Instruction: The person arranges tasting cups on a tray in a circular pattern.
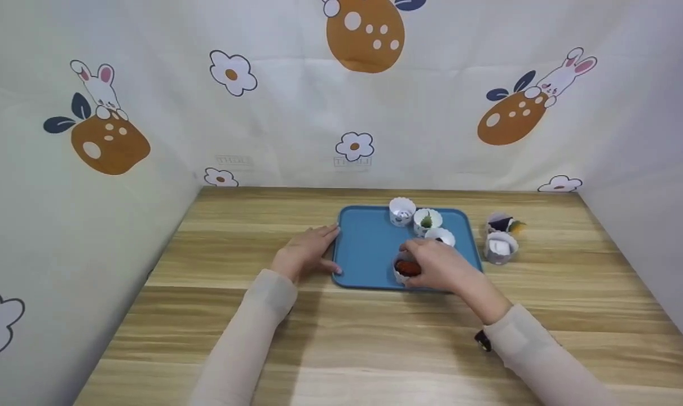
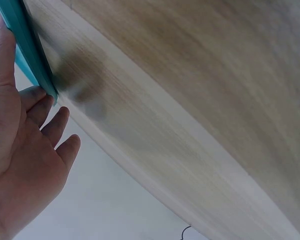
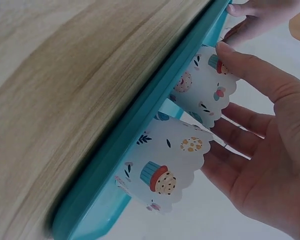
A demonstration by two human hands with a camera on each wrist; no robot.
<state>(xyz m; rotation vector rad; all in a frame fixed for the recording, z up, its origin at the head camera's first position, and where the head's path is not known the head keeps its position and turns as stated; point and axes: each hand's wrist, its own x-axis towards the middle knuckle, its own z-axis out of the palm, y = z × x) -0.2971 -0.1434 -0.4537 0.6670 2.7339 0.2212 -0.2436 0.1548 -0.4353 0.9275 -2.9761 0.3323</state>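
My right hand (image 1: 440, 265) holds a scalloped paper baking cup (image 3: 202, 85) near the front of a blue tray (image 1: 366, 248), thumb on one side and fingers on the other. Something dark red (image 1: 408, 268) fills this cup, whose base is hidden behind the tray's rim in the right wrist view. A second cup printed with cupcakes (image 3: 165, 160) stands close beside it. At the tray's left edge rests my left hand (image 1: 307, 251), its fingers and thumb spread along the rim. The left wrist view shows those fingertips (image 2: 35, 92) against the tray's side.
Further cups on the tray include a white one (image 1: 402, 211), one with a green leafy piece (image 1: 427, 220) and one partly behind my right hand (image 1: 441, 235). Right of the tray stand a cup with dark and yellow contents (image 1: 500, 224) and one with white contents (image 1: 500, 248).
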